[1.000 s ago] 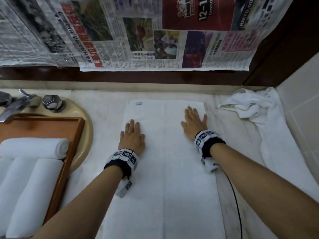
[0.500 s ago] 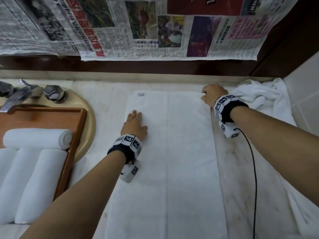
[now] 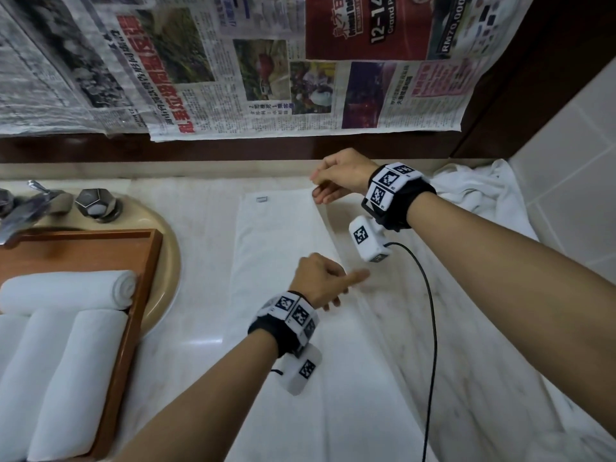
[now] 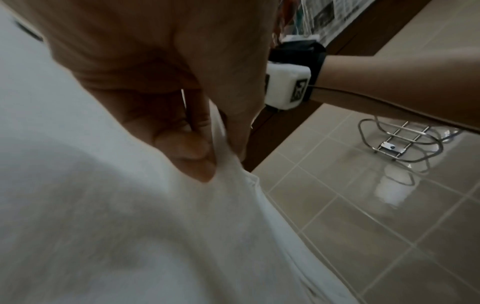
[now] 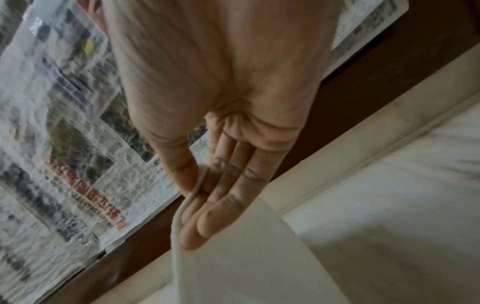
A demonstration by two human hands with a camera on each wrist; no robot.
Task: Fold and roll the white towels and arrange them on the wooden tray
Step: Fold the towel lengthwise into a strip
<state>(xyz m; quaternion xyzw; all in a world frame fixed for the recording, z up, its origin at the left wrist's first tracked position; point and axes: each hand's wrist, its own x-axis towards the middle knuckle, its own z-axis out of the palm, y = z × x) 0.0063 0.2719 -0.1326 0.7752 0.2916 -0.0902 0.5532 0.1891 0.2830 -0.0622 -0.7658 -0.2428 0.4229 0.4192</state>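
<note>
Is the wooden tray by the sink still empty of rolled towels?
No: three rolled white towels already lie on the brown wooden tray in the head view.

Both bare arms reach in from the bottom of the frame, each with a black band and a white box at the wrist. The left hand (image 3: 318,281) sits near the middle, thumb and fingers pinched on white cloth. The right hand (image 3: 340,176) is higher up, right of middle, pinching cloth between thumb and fingers.
</note>
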